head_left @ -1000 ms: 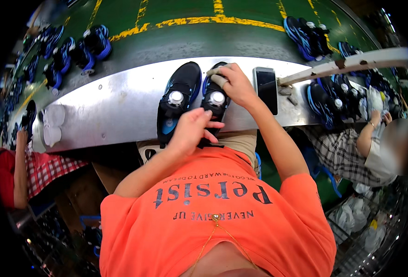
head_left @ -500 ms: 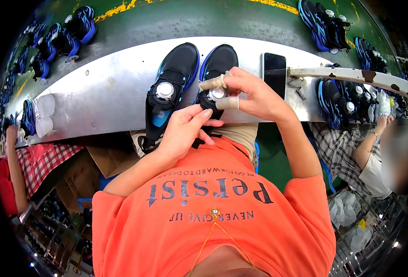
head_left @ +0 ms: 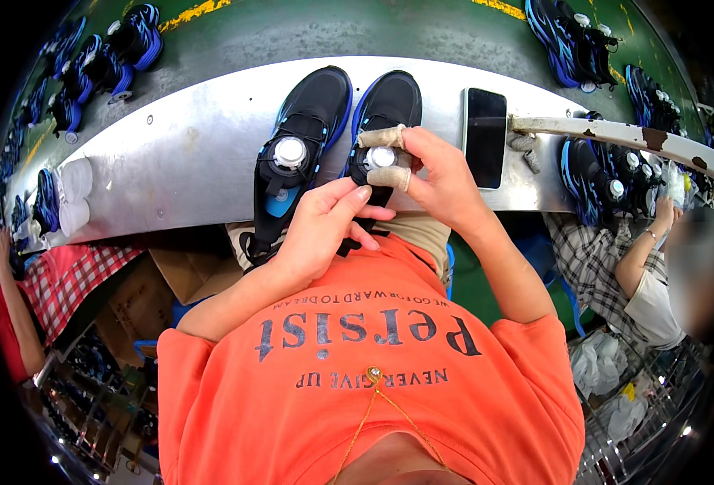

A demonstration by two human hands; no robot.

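Toe (head_left: 401, 86) pointing far, the right shoe (head_left: 385, 109) lay on the bench (head_left: 187, 170), left of your right hand (head_left: 446, 176), which pinched its white dial (head_left: 381, 158). Your half-curled left hand (head_left: 321, 220) met its near end, grip unclear.

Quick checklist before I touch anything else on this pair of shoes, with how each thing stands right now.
1. Right hand at the white dial of the right-hand shoe: ok, wrapped fingers on either side.
2. Left hand at that shoe's near end: ok, though exactly what it grips is hidden.
3. Dial fully seated: cannot tell, the fingers hide parts of its edge.
4. Left-hand shoe alongside, toe pointing away: ok.
5. Phone separate from the shoes: ok, it lies on the metal bench, right of them.
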